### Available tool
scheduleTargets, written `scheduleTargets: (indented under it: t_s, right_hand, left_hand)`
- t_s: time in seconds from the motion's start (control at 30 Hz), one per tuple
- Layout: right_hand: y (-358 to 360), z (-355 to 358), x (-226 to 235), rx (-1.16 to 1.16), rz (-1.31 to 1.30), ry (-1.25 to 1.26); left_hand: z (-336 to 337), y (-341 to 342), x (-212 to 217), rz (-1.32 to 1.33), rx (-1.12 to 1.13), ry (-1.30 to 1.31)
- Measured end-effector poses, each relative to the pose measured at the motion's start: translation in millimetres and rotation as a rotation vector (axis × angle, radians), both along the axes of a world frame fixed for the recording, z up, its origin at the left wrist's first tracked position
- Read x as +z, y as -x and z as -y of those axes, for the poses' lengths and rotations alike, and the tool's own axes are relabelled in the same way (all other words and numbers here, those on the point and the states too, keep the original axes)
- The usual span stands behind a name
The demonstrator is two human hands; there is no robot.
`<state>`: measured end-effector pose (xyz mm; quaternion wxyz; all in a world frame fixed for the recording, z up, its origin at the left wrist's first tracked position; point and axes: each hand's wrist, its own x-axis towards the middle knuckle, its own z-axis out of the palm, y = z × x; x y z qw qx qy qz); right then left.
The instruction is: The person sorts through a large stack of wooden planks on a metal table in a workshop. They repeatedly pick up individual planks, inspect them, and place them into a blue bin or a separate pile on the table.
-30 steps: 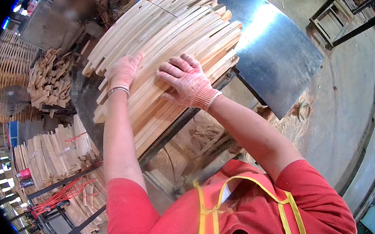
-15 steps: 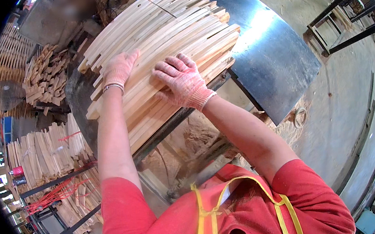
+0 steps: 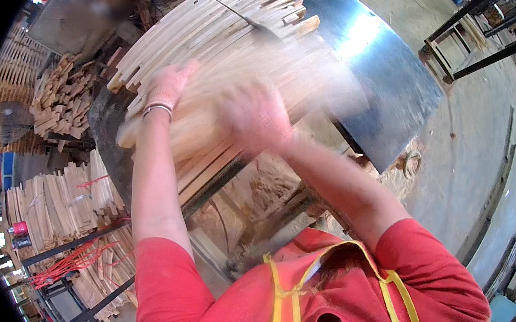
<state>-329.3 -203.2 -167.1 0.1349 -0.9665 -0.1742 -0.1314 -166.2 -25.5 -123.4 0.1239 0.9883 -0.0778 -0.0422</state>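
Observation:
A wide layer of pale wooden strips [image 3: 192, 31] lies side by side across a dark metal machine table. My left hand [image 3: 168, 85], in a pinkish work glove with a band at the wrist, rests on the strips' left part, its visible fingers stretched out. My right hand [image 3: 256, 113], gloved too, is over the nearer strips at the middle; motion smears its fingers. The strips around and right of it are blurred as well. Below them, a few nearer strips [image 3: 205, 170] show sharply by the table's front edge. A thin dark line crosses the strips at the far side.
A shiny dark metal sheet [image 3: 382, 77] slopes down at the right. Offcuts [image 3: 63, 97] are heaped at the left, near a round fan [image 3: 7, 123]. Bundled strips [image 3: 59, 199] stand on a rack lower left. A black metal frame [image 3: 477, 21] stands far right.
The nearer strips and my right hand were sharp and are now blurred by motion. Right-end strips now smear out over the metal sheet. My left hand has barely shifted.

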Motion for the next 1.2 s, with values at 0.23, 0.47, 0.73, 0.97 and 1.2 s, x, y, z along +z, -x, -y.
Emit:
scheduleTargets:
  t_s: [0.23,0.47,0.73,0.97,1.2]
  right_hand:
    - [137.9,22.8,41.8,0.299,-0.276,-0.468]
    - [283.3,24.2,50.5,0.342,-1.267,-1.341]
    - [312.2,11.7,-60.4,-0.080,-1.065,-1.959]
    - [392.8,61.1,-67.8,0.079,-1.306,-1.515]
    - [460.3,124.2,-125.4,-0.223,-1.320,-1.615]
  left_hand:
    - [96.8,161.1,-0.8,0.789,-0.272,0.226]
    - [-21.1,261.7,63.7,0.883,-0.293,0.117]
    - [14.2,420.1,-38.8,0.034,-0.252,-0.024]
    - [12.2,419.5,-45.8,-0.070,-0.226,-0.087]
    - [9.2,418.4,25.0,-0.116,-0.281,-0.087]
